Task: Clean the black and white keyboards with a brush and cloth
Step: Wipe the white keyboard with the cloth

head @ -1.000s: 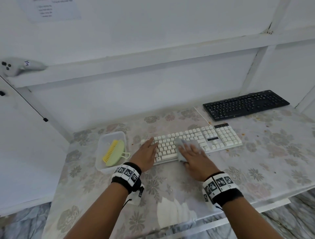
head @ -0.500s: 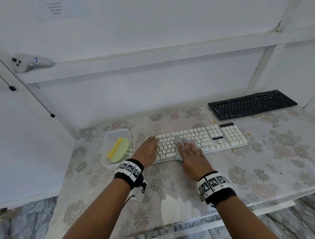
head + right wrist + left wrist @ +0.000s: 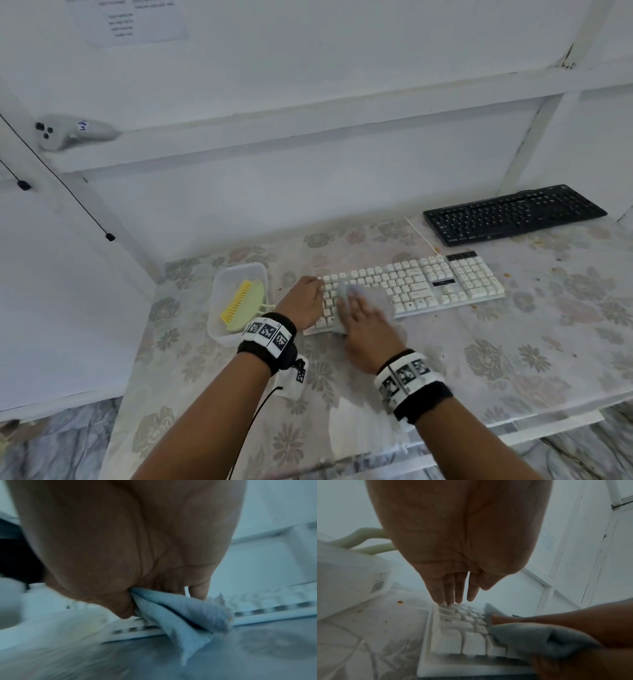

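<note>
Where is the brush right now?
In the head view the brush lies in the clear tub on the table's left side, just left of the left hand and the white keyboard; neither hand touches it.

The head view looks forward and down from above onto the floral-covered table (image 3: 513, 359), taking in both forearms. The left wrist view looks along the palm from very close, low over the left end of the white plastic keyboard (image 3: 447, 642). The right wrist view, blurred, faces the keyboard's near edge from table level. All three share that keyboard and the grey folded cloth (image 3: 185, 616).
</note>
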